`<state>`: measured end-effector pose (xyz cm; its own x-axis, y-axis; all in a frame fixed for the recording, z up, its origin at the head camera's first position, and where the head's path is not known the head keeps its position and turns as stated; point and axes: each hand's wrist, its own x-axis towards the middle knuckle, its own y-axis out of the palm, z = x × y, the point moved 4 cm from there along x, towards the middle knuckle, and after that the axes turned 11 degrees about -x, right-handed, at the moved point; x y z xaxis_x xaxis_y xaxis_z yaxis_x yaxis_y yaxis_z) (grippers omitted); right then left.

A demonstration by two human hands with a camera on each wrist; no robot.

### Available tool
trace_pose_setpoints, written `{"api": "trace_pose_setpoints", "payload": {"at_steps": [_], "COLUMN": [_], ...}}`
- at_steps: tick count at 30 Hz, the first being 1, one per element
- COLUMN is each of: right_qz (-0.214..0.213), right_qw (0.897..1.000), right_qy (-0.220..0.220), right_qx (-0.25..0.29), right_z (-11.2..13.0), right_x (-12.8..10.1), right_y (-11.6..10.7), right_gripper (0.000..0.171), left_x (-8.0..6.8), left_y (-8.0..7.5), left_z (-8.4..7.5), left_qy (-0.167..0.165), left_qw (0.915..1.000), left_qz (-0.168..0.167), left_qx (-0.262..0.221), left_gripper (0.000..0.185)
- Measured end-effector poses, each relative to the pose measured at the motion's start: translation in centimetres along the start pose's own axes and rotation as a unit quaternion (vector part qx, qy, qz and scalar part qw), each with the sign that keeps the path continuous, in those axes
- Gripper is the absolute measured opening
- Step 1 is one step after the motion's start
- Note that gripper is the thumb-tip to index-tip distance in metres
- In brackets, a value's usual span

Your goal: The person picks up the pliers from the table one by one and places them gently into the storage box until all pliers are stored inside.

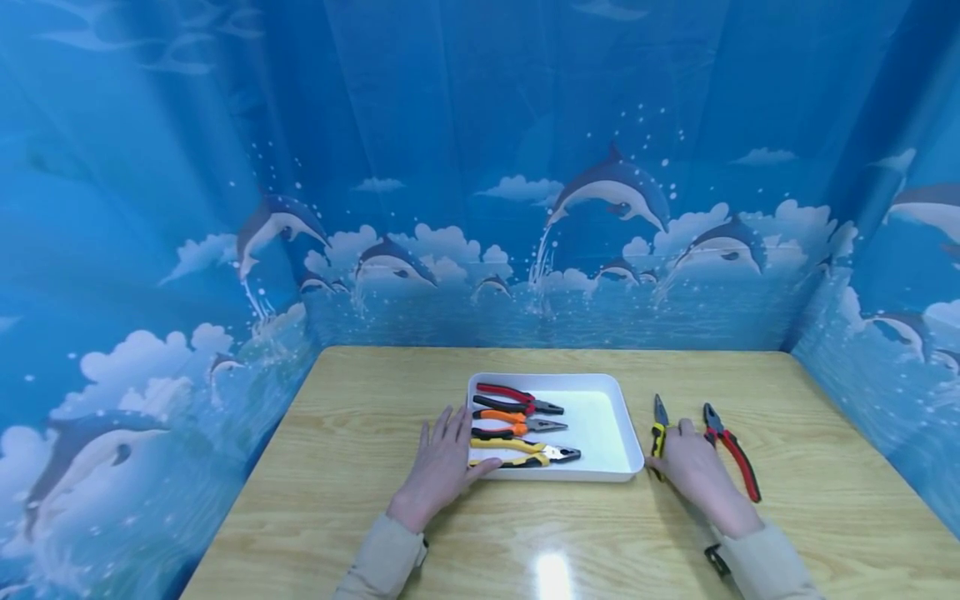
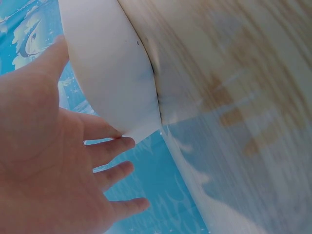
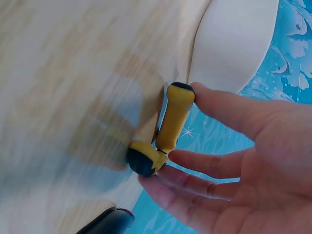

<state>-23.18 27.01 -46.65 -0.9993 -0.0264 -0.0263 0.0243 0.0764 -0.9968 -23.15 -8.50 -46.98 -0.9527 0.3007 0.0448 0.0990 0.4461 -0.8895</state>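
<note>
Bright, even overhead light; white glare patch on worktop [image 1: 552, 575] at 6 o'clock. Head view sharp, edges bowed by wide lens. Both wrist views motion-blurred, woodgrain smeared

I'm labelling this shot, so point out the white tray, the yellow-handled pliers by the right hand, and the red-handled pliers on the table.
white tray [image 1: 596, 417], head view, bare floor.
yellow-handled pliers [image 3: 174, 117], right wrist view, upper handle.
red-handled pliers [image 1: 741, 462], head view, handle.

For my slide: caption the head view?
Left hand steadies tray of pliers; right hand touches yellow pliers.
</note>
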Motion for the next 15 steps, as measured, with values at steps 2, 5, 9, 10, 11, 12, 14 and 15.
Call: {"api": "trace_pose_setpoints", "payload": {"at_steps": [2,5,9,10,11,12,14,15], "right_qz": [-0.003,-0.006,0.005,0.010,0.014,0.018,0.027,0.030], "right_qw": [1.000,1.000,0.999,0.999,0.999,0.999,0.998,0.997], "right_qy": [0.004,0.013,0.032,0.039,0.043,0.049,0.059,0.062], "right_qx": [0.005,0.011,0.008,0.011,0.012,0.016,0.026,0.028], "right_z": [-0.07,-0.17,-0.20,-0.22,-0.24,-0.25,-0.31,-0.34], "right_x": [0.06,0.14,0.28,0.32,0.35,0.43,0.60,0.68], "right_y": [0.06,0.16,0.20,0.21,0.22,0.19,0.28,0.31], "right_gripper": [0.070,0.066,0.067,0.068,0.068,0.068,0.069,0.068], "left_x": [0.01,0.02,0.02,0.01,0.01,0.02,0.02,0.02], "left_y": [0.01,0.03,-0.01,-0.01,-0.02,-0.05,-0.08,-0.07], "left_z": [0.02,0.06,0.01,-0.02,-0.04,-0.03,0.02,0.07], "left_qy": [0.001,-0.002,-0.001,0.001,0.003,0.005,0.008,0.009], "left_qw": [1.0000,1.0000,1.0000,1.0000,1.0000,1.0000,1.0000,0.9999], "left_qz": [-0.001,0.001,0.001,0.000,0.000,-0.002,-0.003,-0.004], "left_qx": [-0.001,0.001,0.005,0.005,0.005,0.003,0.002,0.004], "left_gripper": [0.096,0.095,0.095,0.095,0.095,0.095,0.095,0.095]}}
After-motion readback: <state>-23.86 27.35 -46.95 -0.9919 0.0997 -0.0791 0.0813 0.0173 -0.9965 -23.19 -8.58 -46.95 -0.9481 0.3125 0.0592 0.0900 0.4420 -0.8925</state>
